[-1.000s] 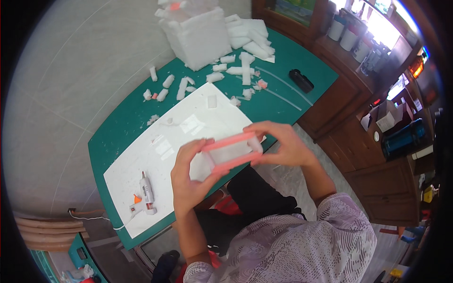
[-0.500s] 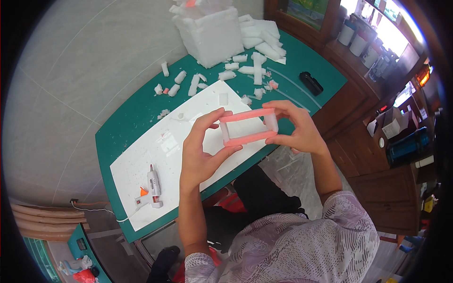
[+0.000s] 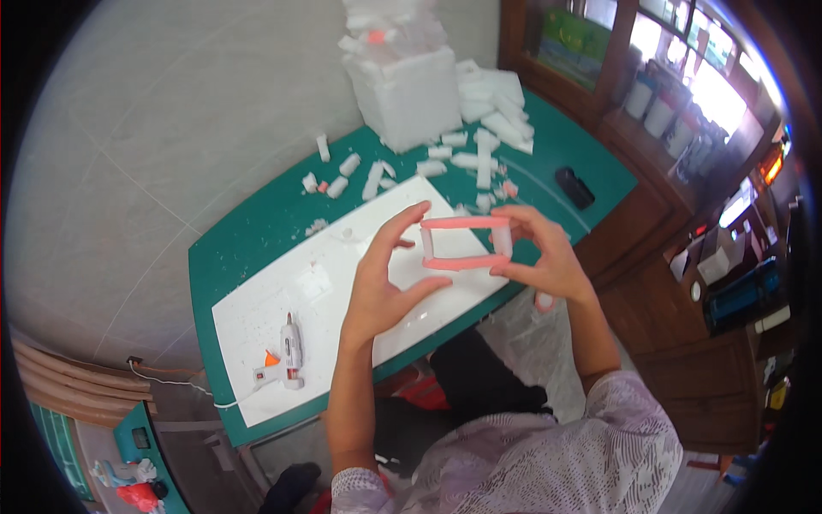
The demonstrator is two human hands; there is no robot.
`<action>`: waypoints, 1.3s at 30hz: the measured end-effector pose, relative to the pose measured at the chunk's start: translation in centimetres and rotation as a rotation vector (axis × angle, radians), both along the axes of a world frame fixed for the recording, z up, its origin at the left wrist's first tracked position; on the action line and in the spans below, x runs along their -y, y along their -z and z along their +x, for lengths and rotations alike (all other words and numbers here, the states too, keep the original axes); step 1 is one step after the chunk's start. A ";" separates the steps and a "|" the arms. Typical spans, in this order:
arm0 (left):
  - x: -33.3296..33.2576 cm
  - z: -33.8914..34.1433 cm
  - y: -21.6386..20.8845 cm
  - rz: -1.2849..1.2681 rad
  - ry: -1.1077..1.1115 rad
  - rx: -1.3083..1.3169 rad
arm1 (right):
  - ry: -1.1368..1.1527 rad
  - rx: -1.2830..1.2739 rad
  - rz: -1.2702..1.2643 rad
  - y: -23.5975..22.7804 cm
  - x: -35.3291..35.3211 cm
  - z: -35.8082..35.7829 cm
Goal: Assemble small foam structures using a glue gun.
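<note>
Over the white board, a small rectangular foam frame is held up, its two long sides pink and its short ends white. My right hand pinches its right end between thumb and fingers. My left hand is spread around the left end, thumb and fingers apart, seemingly just off the foam. Below my right palm shows a small pale pinkish shape that I cannot make out. To the left, a white and grey glue gun with an orange trigger lies on the board.
The board lies on a green table. Loose white foam pieces are scattered along its far side. Behind them stand a large white foam block and stacked foam slabs. A black object lies at the right. The cord runs leftward.
My left thumb and fingers have come off the foam frame and spread apart. The right hand still holds it, and the frame has tilted slightly. The whole view has shifted a little.
</note>
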State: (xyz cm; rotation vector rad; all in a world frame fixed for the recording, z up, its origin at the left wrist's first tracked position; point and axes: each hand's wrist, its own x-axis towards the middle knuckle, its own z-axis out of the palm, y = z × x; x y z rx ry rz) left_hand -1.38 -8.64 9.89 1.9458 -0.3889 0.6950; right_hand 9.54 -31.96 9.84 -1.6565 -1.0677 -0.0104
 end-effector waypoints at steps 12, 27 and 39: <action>-2.7 1.7 9.4 0.214 -0.214 -0.201 | 0.207 0.344 0.200 -9.6 -3.3 9.5; -2.3 1.6 12.3 0.411 -0.330 -0.193 | 0.556 0.632 0.071 -25.7 -18.3 32.4; -2.0 1.5 12.8 0.464 -0.346 -0.251 | 0.461 0.156 0.081 -26.7 -23.4 40.8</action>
